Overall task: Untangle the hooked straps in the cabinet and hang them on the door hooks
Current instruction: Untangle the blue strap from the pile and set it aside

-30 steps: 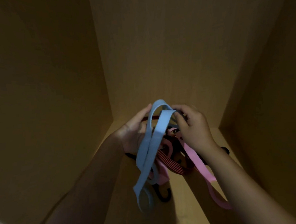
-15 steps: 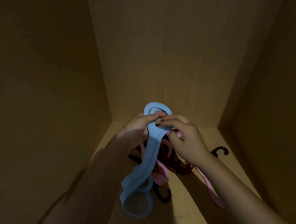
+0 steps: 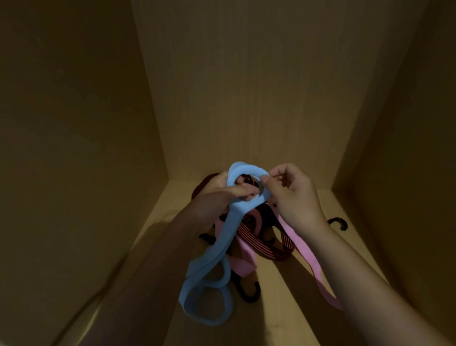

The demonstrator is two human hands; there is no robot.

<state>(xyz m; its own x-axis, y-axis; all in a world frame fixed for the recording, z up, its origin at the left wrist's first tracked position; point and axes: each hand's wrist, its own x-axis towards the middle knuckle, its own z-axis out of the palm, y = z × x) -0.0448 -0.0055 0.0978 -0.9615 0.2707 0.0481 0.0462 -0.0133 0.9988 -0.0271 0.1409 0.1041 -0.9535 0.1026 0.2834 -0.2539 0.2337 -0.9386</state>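
Note:
Inside a dim wooden cabinet I hold a tangle of straps above the cabinet floor [image 3: 285, 317]. A light blue strap [image 3: 214, 257] loops over the top of the bundle and hangs down in folds. My left hand [image 3: 218, 198] grips it from the left, thumb and fingers pinching the loop. My right hand [image 3: 290, 195] pinches the right side of the same blue loop. A pink strap [image 3: 305, 254] trails down under my right wrist. A red-and-black striped strap [image 3: 256, 241] hangs behind. Black hooks [image 3: 250, 293] show below and at the right [image 3: 339, 223].
The cabinet's back wall [image 3: 242, 90] and the side walls [image 3: 56, 130] close in around the bundle. The right side wall [image 3: 423, 159] stands near my right forearm. No door hooks are in view.
Both hands moved up a little and apart, widening the top loop of the blue strap. The blue strap's lower end has folded into wider loops.

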